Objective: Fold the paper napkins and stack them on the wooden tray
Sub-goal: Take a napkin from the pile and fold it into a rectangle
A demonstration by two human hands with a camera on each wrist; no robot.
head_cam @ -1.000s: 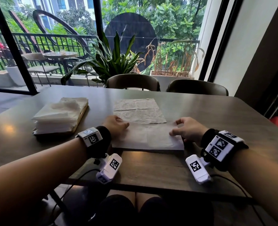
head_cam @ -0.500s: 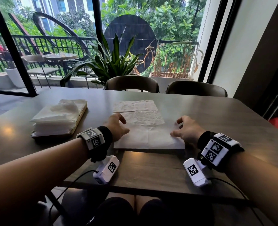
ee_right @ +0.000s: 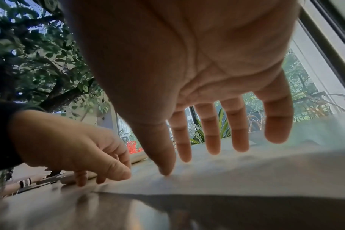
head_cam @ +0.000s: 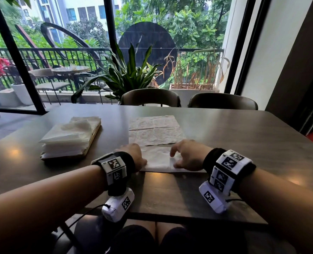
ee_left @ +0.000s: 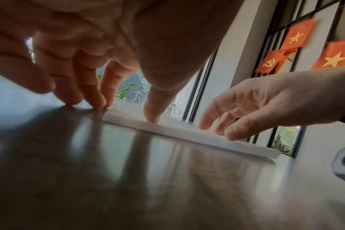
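**foldguy:** So, the napkin (head_cam: pixel 159 158) being worked on lies flat near the front edge of the table (head_cam: pixel 243 143), about the middle of that edge, with its near part already doubled over into a white band and the far part open toward the chairs. What's the trick for getting this crease clean?

**traystack:** Honestly, it's mostly about pinning before sliding. The left hand (head_cam: pixel 133 154) sits at the band's left end, thumb tip pressing on the paper and the other fingertips landing on the table just beside the paper's edge. Fingers are bent but not gripping anything. The right hand (head_cam: pixel 188 155) is over the right half, fingers spread and relaxed, thumb tip touching the paper; from the right wrist view the other fingertips look just off the surface, holding nothing.

**foldguy:** So neither hand has the napkin actually pinched?

**traystack:** Nope, it's press-and-smooth as far as I can tell. My guess for doing it well: keep the left thumb as the anchor, run the right fingers flat along the fold toward the right end, light pressure, since thin paper tends to wrinkle or tear if dragged hard.

**foldguy:** And then it goes where?

**traystack:** Onto the stack of folded napkins (head_cam: pixel 67 138) on the wooden tray (head_cam: pixel 94 137), which sits toward the table's left side, well apart from the hands. That pile looks a bit fluffy on top, so I'd square the edges before adding more.
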